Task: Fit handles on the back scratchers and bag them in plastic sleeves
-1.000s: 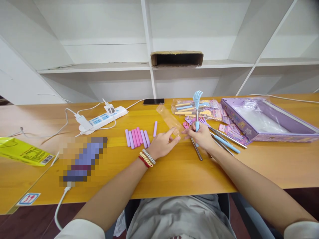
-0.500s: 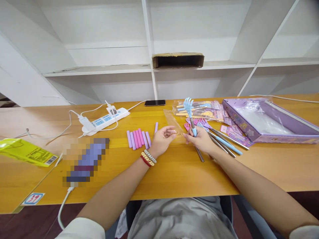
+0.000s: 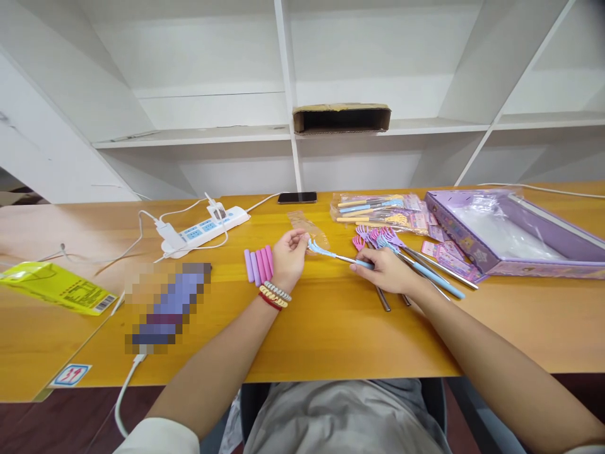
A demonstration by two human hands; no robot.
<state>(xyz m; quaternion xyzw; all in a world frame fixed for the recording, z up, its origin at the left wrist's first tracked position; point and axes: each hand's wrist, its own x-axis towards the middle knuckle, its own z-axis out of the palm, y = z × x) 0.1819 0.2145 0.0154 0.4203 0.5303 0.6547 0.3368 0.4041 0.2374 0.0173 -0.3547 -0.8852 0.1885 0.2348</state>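
My right hand (image 3: 380,268) is closed on the blue handle of a back scratcher (image 3: 322,250), whose light blue claw head points left. With thumb and fingers pinched, my left hand (image 3: 290,252) holds a clear plastic bag (image 3: 309,228) at the claw head. The head lies at the bag's opening; how far inside it is, I cannot tell. Beside my left wrist lie several pink and purple handle sleeves (image 3: 259,265), some hidden by the hand. Right of my right hand are more back scratchers (image 3: 432,277) with pink, purple and blue heads and metal rods.
Bagged back scratchers (image 3: 373,211) lie behind the loose ones, near printed cards (image 3: 449,255). A purple display box (image 3: 501,261) stands at the right. Leftward are a power strip (image 3: 208,230), a pixelated phone-like object (image 3: 167,306) and a yellow packet (image 3: 57,287). A dark phone (image 3: 297,197) lies behind.
The back scratcher has swung from upright to nearly flat, its head now at the bag by my left hand. My left hand has moved slightly left and up, covering some sleeves.
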